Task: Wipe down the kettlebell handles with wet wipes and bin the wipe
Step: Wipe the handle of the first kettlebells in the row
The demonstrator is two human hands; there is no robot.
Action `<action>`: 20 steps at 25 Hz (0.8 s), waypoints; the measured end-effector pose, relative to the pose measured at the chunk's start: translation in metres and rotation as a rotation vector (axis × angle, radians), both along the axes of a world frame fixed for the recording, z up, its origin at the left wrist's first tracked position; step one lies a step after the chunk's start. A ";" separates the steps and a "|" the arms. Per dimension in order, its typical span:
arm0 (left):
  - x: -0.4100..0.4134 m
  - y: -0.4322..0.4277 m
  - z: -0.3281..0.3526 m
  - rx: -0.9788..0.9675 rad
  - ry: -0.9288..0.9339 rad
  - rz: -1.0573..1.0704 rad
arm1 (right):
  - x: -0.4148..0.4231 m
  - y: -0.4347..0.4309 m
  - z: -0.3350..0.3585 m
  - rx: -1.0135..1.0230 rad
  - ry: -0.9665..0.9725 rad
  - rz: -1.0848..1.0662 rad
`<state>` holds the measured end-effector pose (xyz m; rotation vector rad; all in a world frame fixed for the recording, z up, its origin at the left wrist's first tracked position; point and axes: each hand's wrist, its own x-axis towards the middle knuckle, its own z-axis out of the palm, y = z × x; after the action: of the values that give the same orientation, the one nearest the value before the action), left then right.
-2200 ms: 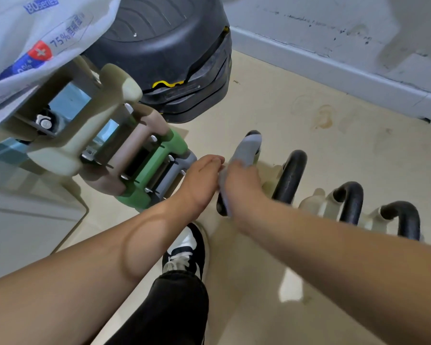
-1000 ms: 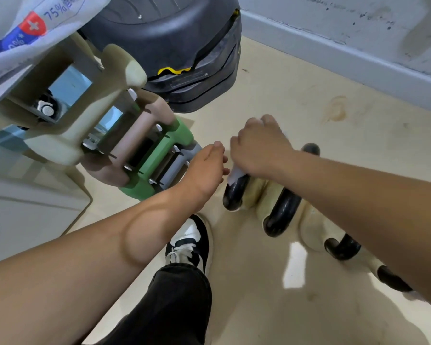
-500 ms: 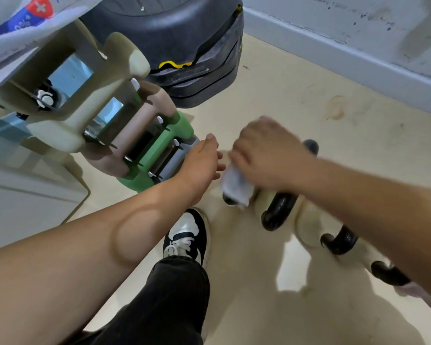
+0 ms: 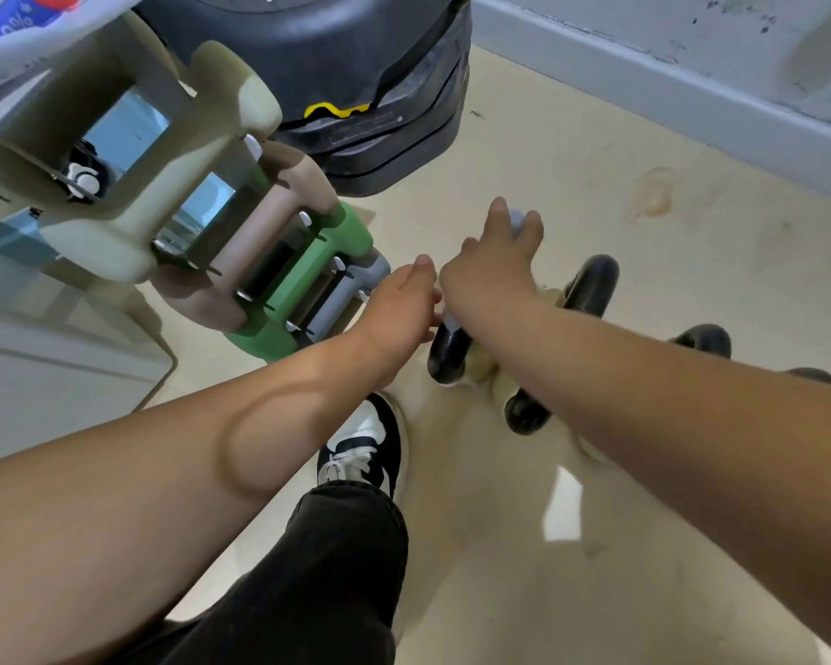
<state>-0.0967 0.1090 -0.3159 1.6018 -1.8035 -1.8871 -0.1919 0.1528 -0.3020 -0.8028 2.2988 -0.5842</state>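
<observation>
Arms were bare: left forearm (image 4: 212, 448) carried a round ring-shaped dent, well back from the left hand (image 4: 404, 304). Right forearm (image 4: 668, 424) was plain behind the right hand (image 4: 490, 276). Below the left hand were a black-and-white sneaker (image 4: 363, 448) with white laces and a black trouser leg (image 4: 327, 568), loose at the cuff.

Dumbbell rack (image 4: 279, 280) crowds the left; kettlebell handles (image 4: 591, 285), seemingly close-packed, line the right; open floor (image 4: 596, 151) stretches toward the wall (image 4: 692, 50).
</observation>
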 end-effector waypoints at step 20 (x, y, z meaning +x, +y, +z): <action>0.002 -0.007 -0.003 0.019 -0.019 0.074 | -0.010 0.004 0.017 -0.239 -0.854 -0.659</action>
<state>-0.0942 0.1024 -0.3193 1.6736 -1.7133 -1.8687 -0.2015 0.1563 -0.2849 0.1629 1.6450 -1.2224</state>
